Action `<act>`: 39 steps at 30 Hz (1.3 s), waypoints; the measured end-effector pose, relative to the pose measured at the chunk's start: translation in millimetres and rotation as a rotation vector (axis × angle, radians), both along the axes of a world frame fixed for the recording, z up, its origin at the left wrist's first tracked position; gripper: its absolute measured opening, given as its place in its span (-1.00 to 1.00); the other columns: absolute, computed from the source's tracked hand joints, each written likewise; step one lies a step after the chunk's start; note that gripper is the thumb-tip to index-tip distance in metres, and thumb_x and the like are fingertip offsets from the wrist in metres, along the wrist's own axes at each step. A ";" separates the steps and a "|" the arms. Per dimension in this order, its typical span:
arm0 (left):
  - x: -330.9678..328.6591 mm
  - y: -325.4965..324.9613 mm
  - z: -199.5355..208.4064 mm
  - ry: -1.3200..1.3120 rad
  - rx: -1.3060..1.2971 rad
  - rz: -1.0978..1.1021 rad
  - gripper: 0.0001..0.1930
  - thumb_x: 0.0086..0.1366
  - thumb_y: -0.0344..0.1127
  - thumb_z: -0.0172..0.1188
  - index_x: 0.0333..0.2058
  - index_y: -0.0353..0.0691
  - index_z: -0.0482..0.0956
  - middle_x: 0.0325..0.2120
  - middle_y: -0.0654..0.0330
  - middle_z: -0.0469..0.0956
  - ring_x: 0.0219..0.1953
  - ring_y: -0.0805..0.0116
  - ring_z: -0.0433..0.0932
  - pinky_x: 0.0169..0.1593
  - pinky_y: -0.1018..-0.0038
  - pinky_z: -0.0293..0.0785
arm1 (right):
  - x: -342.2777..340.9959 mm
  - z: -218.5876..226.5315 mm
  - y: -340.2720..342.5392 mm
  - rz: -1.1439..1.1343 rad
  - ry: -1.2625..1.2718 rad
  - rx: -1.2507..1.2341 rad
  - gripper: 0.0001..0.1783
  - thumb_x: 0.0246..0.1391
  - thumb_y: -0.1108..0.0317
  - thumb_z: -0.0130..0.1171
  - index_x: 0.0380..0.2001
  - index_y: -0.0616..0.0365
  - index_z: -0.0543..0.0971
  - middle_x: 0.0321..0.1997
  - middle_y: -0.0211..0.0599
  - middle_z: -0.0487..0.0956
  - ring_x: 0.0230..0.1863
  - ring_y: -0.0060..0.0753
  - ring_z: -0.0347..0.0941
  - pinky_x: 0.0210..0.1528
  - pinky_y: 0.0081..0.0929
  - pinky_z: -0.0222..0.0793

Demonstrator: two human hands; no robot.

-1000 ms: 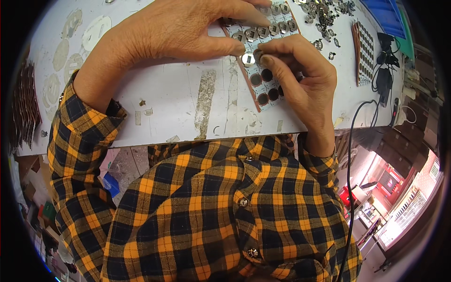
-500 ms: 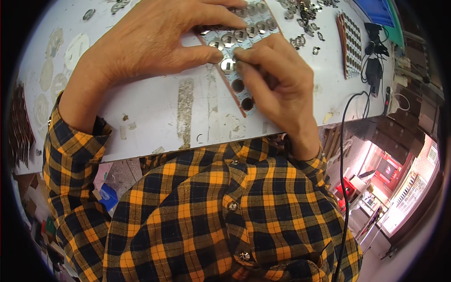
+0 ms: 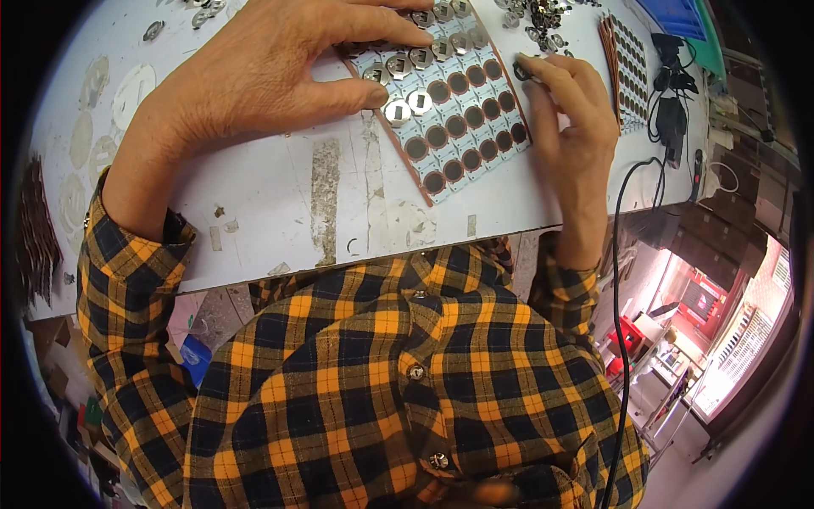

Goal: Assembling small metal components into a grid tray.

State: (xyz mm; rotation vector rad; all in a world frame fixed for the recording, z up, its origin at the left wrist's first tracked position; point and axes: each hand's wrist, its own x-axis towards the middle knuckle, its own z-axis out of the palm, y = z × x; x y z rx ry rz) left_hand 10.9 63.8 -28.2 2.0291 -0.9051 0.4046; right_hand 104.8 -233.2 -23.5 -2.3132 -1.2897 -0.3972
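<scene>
A light-blue circuit board panel [image 3: 462, 123] with copper-coloured edges lies slanted on the white table. Rows of dark round spots [image 3: 456, 125] show on its nearer part. Round metal clips with square openings, such as one metal clip [image 3: 419, 103], sit on some spots and fill the rows farther off. My left hand [image 3: 263, 72] rests over the panel's upper left, fingers and thumb spread apart and nothing held. Just off the panel's right edge, my right hand [image 3: 577, 110] pinches a small dark metal clip [image 3: 521, 70] between thumb and forefinger.
A heap of loose metal clips [image 3: 547, 21] lies beyond the panel. On the right stand a stack of similar panels [image 3: 629, 72] and a black adapter with cable [image 3: 671, 119]. Dark strips [image 3: 38, 233] are stacked at the far left. The table's front edge runs close to my body.
My right hand has moved right, off the panel, uncovering its rows of spots. A second metal clip now shows beside the one near my left thumb. My left hand has shifted slightly left.
</scene>
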 end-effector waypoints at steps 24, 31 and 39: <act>7.2 4.1 -29.1 0.004 0.036 0.043 -0.46 0.27 -0.05 0.34 0.18 -0.12 0.60 0.29 -0.08 0.44 0.41 -0.11 0.27 0.48 -0.15 -0.01 | -28.1 16.9 28.1 0.086 0.931 0.213 -0.81 0.31 0.53 0.14 -0.10 0.30 0.68 -0.30 -0.35 0.64 -0.46 -0.66 0.49 -0.46 -0.71 0.38; -9.4 4.7 9.6 0.318 0.290 0.193 -0.46 0.28 -0.04 0.32 0.18 -0.15 0.60 0.27 -0.08 0.45 0.41 -0.10 0.26 0.48 -0.17 -0.03 | -28.4 21.1 30.5 0.184 0.158 -0.137 -0.69 0.11 0.71 0.22 -0.09 0.20 0.68 -0.23 -0.27 0.63 -0.35 -0.53 0.57 -0.38 -0.62 0.44; -13.2 4.2 10.5 0.323 0.298 0.218 -0.47 0.28 -0.04 0.32 0.16 -0.16 0.61 0.29 -0.08 0.43 0.42 -0.10 0.25 0.48 -0.16 -0.03 | -32.7 27.9 27.2 0.223 0.296 -0.100 -0.64 0.00 0.70 0.27 -0.10 0.17 0.67 -0.32 -0.34 0.60 -0.38 -0.41 0.60 -0.38 -0.54 0.51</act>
